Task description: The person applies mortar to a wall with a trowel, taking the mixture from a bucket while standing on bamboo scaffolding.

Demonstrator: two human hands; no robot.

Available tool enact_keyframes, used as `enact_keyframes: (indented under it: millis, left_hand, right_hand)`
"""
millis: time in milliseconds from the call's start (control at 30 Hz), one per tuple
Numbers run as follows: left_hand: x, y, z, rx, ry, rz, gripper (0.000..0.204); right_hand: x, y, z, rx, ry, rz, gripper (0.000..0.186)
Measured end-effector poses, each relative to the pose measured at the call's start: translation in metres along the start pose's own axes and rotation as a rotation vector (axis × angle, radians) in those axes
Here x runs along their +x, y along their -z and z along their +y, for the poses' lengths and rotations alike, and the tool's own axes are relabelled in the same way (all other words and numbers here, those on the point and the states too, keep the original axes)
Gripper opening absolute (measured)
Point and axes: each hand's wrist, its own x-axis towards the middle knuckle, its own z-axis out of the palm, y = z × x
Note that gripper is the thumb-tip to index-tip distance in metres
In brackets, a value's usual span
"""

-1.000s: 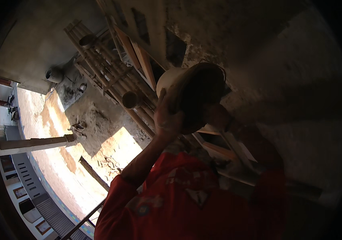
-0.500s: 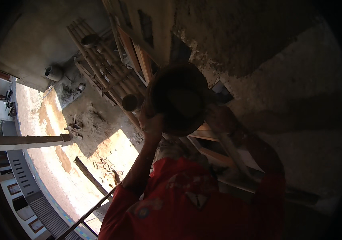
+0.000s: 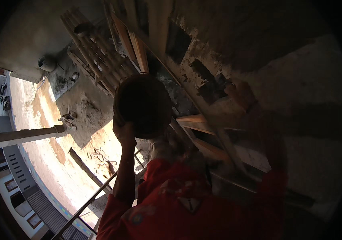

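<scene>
A dark round bucket hangs in front of my chest, its mouth turned up toward me. My left hand grips its near left rim, fingers partly hidden behind the side. The inside is too dark to read. To the right, apart from the bucket, my right hand is closed on what looks like a trowel. Its dark flat blade is held against or close to the rough wall; shadow hides whether they touch.
Wooden frames and slanting planks stand below and beyond my hands. Bamboo poles form a platform at the back left, with a small pot on it. A drum lies farther left. Thin metal bars cross the lower left above sunlit ground.
My right hand has left the bucket's right side and moved up and right toward the wall. The bucket, still in my left hand, has shifted left in view.
</scene>
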Motion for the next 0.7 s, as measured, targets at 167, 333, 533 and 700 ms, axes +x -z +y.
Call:
enact_keyframes:
  millis: [167, 333, 533, 700]
  left_hand:
    - [0.006, -0.014, -0.001, -0.054, 0.072, -0.099, 0.065]
    - [0.002, -0.043, 0.005, -0.147, -0.008, -0.196, 0.072]
    - [-0.005, -0.078, 0.027, 0.040, 0.010, -0.254, 0.071]
    - [-0.020, -0.094, 0.030, 0.074, -0.096, -0.180, 0.069]
  right_hand:
    - [-0.038, 0.082, -0.094, -0.418, 0.151, 0.159, 0.027]
    - [-0.072, 0.048, -0.057, -0.576, 0.528, -0.077, 0.027]
    - [-0.077, -0.045, -0.059, 0.079, -0.126, -0.637, 0.029]
    - [-0.061, -0.075, -0.090, 1.058, -0.556, -0.559, 0.024]
